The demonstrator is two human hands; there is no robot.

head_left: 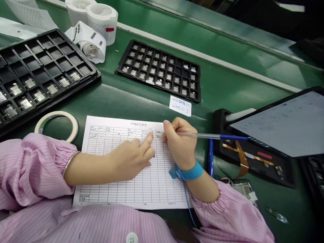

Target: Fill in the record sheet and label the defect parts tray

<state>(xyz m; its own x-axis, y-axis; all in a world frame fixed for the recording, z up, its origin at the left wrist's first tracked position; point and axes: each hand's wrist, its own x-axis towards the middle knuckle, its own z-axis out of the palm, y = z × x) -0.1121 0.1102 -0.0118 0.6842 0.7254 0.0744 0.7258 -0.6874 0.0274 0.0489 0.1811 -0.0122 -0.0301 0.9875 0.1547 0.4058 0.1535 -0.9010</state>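
Note:
A printed form (121, 194) with a ruled table lies in front of me, its top line in Chinese characters with "QC". My right hand (181, 143), with a blue wrist strap (189, 171), is closed around a clear-barrelled pen (202, 135) with a blue rear end. The pen's point is at the form's upper rows. My left hand (136, 155) rests over the middle of the sheet. Its index finger points at a header cell close to the pen point, while the other fingers curl in. A small blue bit shows beside them; what it belongs to is hidden.
Black trays (157, 64) (54, 86) of small metallic parts stand behind and left. A handwritten label (180, 105) lies beyond the form. Tape roll (57, 125) sits left, label rolls (102, 23) at the back. A tilted screen (283, 125) and a device with flex cables stand right.

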